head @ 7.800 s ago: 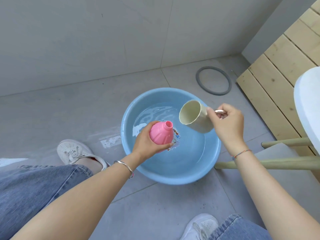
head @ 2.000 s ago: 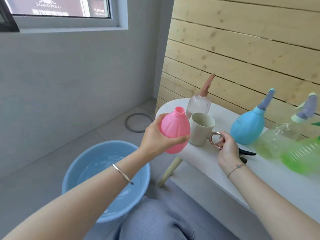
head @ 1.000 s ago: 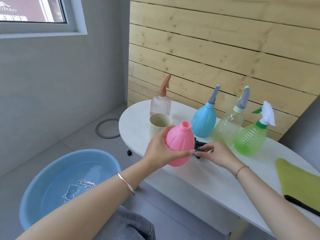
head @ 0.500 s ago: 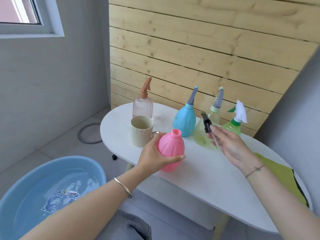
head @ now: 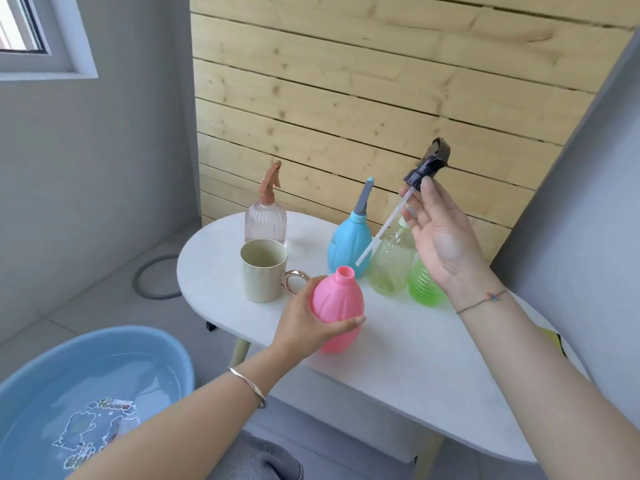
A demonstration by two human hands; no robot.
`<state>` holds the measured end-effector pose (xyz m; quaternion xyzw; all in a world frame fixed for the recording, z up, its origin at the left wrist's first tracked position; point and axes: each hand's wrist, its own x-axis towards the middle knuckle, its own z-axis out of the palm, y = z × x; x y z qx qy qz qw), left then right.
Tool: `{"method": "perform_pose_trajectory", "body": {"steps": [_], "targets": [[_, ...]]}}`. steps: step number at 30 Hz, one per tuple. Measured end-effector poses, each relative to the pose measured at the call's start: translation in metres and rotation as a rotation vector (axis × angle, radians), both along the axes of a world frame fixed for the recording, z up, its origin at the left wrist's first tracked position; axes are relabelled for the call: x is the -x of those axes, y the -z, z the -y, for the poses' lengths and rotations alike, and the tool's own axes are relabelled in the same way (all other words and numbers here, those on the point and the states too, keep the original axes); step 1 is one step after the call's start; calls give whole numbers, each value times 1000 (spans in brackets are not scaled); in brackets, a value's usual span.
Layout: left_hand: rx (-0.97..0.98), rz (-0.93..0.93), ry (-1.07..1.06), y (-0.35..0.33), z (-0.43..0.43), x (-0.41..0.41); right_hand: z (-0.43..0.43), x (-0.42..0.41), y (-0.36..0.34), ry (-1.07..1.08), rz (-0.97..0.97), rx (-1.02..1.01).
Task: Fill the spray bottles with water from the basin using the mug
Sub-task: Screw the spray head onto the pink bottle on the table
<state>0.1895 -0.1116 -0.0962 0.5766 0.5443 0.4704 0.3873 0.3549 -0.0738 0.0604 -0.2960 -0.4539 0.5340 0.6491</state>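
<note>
Our right hand [head: 446,247], pinching the black spray head [head: 431,164], has risen higher over the counter [head: 398,368], while our left hand [head: 308,323] grips the uncapped pink spray bottle [head: 337,306] beside the mug [head: 265,278]; we judge capping next.

Nothing legible anywhere. Only lettering in view: cartoon print [head: 100,431] on the floor of the blue basin [head: 173,355], under water. It has a green word across the top and a row of pale outlined letters along the bottom. Both are blurred by ripples and the viewing angle, so neither reads. Bottles and mug show no readable labels.
</note>
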Motion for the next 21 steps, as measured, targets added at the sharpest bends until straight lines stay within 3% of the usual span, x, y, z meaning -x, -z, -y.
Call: {"method": "perform_pose_trajectory", "body": {"steps": [4, 8, 12, 21], "targets": [[-12, -13, 13, 0, 0, 0, -5, 8, 10, -11, 71, -36], [-15, -16, 43, 1, -1, 0, -2, 13, 35, -35, 366, -78], [-7, -40, 120, 3, -3, 5, 6, 8, 58, -216, 658, -49], [22, -79, 246, 6, -8, 14, 7, 5, 64, -246, 818, -29]]}}
